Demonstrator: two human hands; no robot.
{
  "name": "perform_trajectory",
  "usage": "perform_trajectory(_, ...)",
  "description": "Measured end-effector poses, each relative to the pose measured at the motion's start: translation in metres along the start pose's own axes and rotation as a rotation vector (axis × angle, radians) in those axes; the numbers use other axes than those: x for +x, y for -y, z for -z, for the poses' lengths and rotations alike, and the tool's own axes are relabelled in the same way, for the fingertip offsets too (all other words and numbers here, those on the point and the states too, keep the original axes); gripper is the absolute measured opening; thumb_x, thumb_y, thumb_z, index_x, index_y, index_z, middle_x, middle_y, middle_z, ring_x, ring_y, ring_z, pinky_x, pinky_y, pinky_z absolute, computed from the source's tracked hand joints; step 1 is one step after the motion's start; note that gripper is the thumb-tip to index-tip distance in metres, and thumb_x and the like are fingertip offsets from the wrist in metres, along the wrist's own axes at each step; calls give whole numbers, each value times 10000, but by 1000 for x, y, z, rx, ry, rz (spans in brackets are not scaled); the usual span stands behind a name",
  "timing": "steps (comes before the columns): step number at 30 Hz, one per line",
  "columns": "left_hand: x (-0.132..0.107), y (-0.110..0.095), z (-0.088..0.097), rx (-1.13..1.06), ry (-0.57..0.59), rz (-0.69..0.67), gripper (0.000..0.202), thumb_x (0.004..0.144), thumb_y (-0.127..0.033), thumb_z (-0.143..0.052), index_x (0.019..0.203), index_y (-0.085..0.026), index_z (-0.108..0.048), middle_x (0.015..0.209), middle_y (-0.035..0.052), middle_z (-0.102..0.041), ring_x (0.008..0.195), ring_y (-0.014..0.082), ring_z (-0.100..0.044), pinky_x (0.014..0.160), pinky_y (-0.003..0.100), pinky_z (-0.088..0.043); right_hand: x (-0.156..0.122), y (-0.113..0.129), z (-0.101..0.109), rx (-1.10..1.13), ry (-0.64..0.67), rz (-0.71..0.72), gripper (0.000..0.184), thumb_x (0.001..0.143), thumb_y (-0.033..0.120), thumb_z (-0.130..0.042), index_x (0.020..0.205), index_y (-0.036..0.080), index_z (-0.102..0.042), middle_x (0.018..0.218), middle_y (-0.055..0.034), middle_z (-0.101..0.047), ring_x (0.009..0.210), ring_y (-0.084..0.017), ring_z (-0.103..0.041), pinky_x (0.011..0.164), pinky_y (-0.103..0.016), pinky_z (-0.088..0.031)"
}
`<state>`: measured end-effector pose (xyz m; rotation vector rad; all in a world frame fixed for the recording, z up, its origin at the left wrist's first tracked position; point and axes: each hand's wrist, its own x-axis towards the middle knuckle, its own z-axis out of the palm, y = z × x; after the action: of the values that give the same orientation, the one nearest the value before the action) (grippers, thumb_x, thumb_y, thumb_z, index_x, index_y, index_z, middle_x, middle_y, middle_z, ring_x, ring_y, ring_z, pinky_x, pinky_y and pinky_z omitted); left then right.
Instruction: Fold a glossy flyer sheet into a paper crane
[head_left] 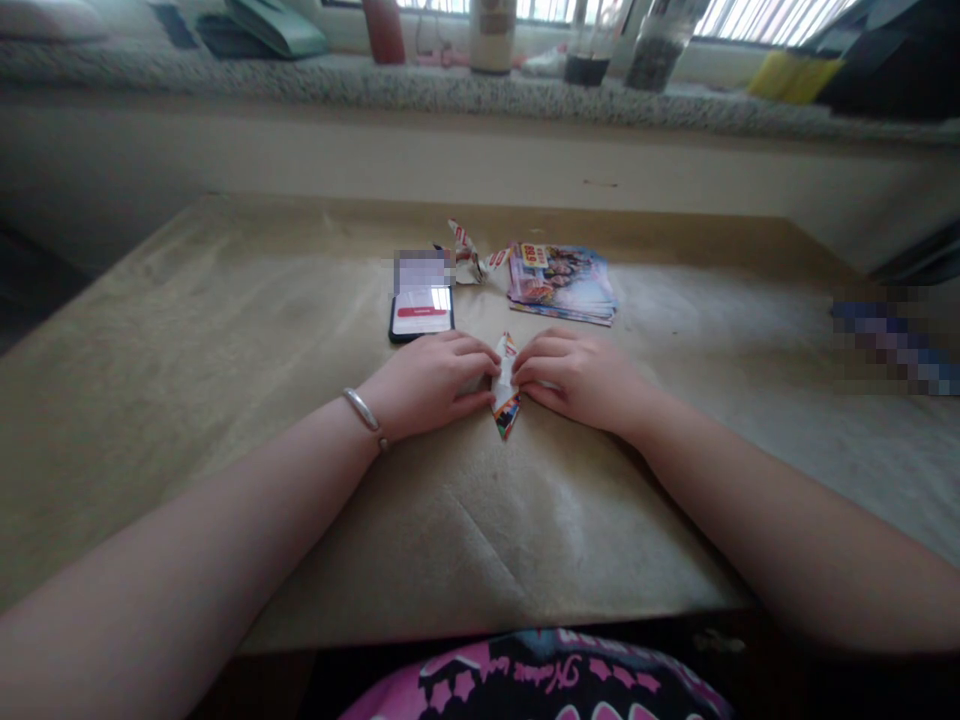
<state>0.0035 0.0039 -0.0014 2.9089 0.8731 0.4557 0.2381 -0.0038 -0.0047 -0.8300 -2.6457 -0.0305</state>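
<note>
A narrow, diamond-shaped piece of folded paper (505, 398), mostly white with a colourful printed lower tip, lies on the table between my hands. The fingertips of my left hand (439, 380) grip its left edge, and that wrist wears a silver bangle (361, 409). On the opposite edge, my right hand (585, 378) holds the paper with its fingers bent and pressed together. Just beyond my left hand is a phone (422, 312) with a lit screen. Behind the paper stands a folded paper figure (471, 262), beside a stack of printed flyers (562, 280).
A beige cover spreads over the table (247, 330). Beyond it, a speckled stone windowsill (420, 92) carries a red container (384, 30), jars (493, 35) and a yellow object (793, 76). A blurred bluish item (900, 345) lies at the right edge.
</note>
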Motion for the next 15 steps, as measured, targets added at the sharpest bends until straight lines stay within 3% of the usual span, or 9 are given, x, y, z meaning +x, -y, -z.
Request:
perform_trajectory(5,0,0,-1,4,-22,-15,198,879,-208,-531,999,-161,-682,1080,73,-698,971,191,-626,884,320,-498,1,6,5,-122,61,45,211,938,249,-501,939,199,-706,992,-75,-718,936,-206,-614,808,-325,-455)
perform_trajectory(10,2,-1,3,99,-30,-49,192,906,-272,-533,943,-185,-700,967,54,-710,902,186,-611,830,305,-475,2,12,8,-228,129,55,214,956,234,-483,935,189,-690,990,-88,-717,914,-205,-620,781,-327,-428)
perform_trajectory(15,2,1,3,147,-17,-70,210,928,-320,-527,959,-199,-695,931,51,-702,880,188,-607,798,305,-452,1,11,6,-221,97,66,216,950,255,-488,937,189,-693,985,-83,-718,872,-203,-621,762,-321,-426)
